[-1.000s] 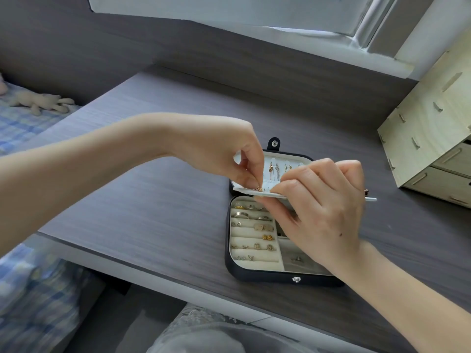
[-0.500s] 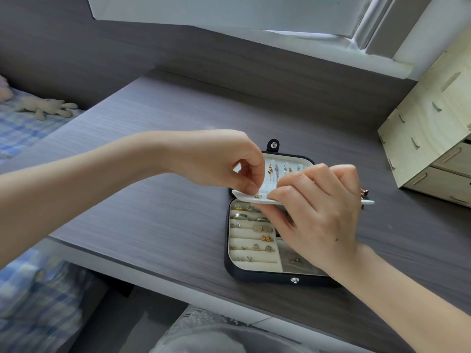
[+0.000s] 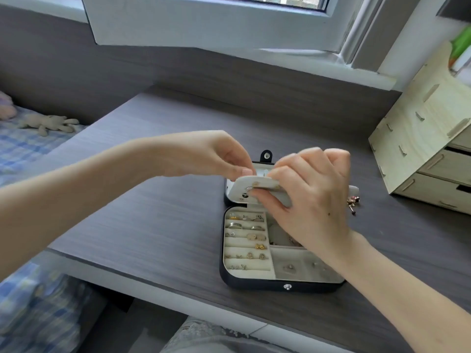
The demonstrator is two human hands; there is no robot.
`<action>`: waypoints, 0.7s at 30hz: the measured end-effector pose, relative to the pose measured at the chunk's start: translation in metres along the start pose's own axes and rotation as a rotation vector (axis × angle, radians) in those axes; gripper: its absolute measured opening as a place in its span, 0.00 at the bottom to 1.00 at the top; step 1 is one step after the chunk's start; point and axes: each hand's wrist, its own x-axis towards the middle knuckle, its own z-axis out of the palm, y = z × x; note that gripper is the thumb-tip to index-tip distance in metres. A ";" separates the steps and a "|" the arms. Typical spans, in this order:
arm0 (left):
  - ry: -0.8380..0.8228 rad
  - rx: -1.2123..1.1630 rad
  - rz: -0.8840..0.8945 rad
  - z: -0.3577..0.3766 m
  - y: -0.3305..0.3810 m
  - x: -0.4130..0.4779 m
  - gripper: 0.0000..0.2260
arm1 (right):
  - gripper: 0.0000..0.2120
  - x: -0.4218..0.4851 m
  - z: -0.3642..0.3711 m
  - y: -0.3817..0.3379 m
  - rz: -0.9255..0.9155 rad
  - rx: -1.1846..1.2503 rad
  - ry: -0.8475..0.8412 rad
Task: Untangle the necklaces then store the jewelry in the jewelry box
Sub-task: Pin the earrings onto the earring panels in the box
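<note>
jewelry box (image 3: pixel 249 285) open on surface (image 3: pixel 153 212), rings (image 3: pixel 235 225) inside. l hand (image 3: pixel 204 156) grip pinches white flap (image 3: pixel 254 186) above it; r hand (image 3: pixel 313 197) grip clamped on same flap. red trinket (image 3: pixel 353 200) on surface by box.

Wooden drawer unit (image 3: pixel 428 138) is sitting on the counter's (image 3: pixel 153 212) far right end. Left of the counter, a grey plush toy (image 3: pixel 51 123) is lying on blue checked bedding (image 3: pixel 23 146). Behind the counter, a window frame (image 3: pixel 216 24) is standing open.

Black jewelry box (image 3: pixel 254 285) lies open. Cream rolls in its left half hold small gold and silver pieces (image 3: pixel 251 236) - its earring panel (image 3: pixel 244 186) tilts above the hinge - reddish trinket (image 3: pixel 353 201) just right.
</note>
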 end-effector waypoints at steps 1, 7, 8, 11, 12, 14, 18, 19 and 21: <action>0.082 -0.051 0.020 0.000 -0.004 -0.002 0.08 | 0.15 0.006 0.003 0.003 0.029 0.003 -0.016; 0.372 -0.333 0.081 0.019 -0.014 -0.013 0.16 | 0.19 0.018 0.021 0.016 0.132 -0.028 -0.143; 0.413 -0.273 0.083 0.023 -0.014 -0.012 0.14 | 0.20 0.017 0.022 0.016 0.138 -0.046 -0.156; 0.535 -0.163 0.098 0.031 -0.010 -0.007 0.09 | 0.22 0.014 0.017 0.020 0.154 -0.060 -0.166; 0.568 -0.178 0.088 0.033 -0.009 -0.004 0.07 | 0.20 0.012 0.012 0.024 0.177 -0.050 -0.147; 0.620 -0.221 0.055 0.035 -0.011 0.001 0.05 | 0.14 0.002 -0.003 0.041 0.267 -0.054 -0.120; 0.658 -0.319 0.017 0.035 -0.016 0.010 0.05 | 0.09 -0.028 -0.029 0.098 0.585 -0.147 -0.354; 0.656 -0.339 0.008 0.035 -0.017 0.012 0.05 | 0.09 -0.035 -0.032 0.111 0.656 -0.151 -0.463; 0.654 -0.375 -0.011 0.034 -0.020 0.016 0.05 | 0.07 -0.047 -0.034 0.128 0.723 -0.155 -0.644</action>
